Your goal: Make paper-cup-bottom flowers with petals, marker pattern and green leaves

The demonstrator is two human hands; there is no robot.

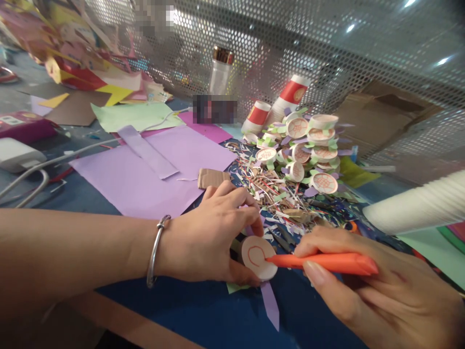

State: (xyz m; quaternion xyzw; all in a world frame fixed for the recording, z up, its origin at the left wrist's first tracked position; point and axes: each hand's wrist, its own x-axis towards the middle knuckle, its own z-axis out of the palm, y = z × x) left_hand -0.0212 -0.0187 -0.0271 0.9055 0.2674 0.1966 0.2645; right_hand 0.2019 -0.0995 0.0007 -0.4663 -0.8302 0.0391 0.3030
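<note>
My left hand [203, 230] pinches a short white paper cup piece [264, 247] by its sides, its round face turned toward me. An unfinished red-orange ring is drawn on that face. From under the piece stick out a pointed purple paper strip [271, 305] and a bit of green paper [238, 288]. In my right hand [356, 295] is an orange marker [330, 263], gripped between thumb and fingers, with its tip touching the white face. Just beyond my left fingers lies a small cardboard piece [213, 178].
Behind my hands, paper scraps [269, 189] cover the table beside stacked cup pieces [325, 183] with orange line patterns. Purple sheets [163, 194] lie left, near a white cable [83, 151]. Nested white cups [417, 203] lie right. A perforated metal panel [261, 53] stands behind.
</note>
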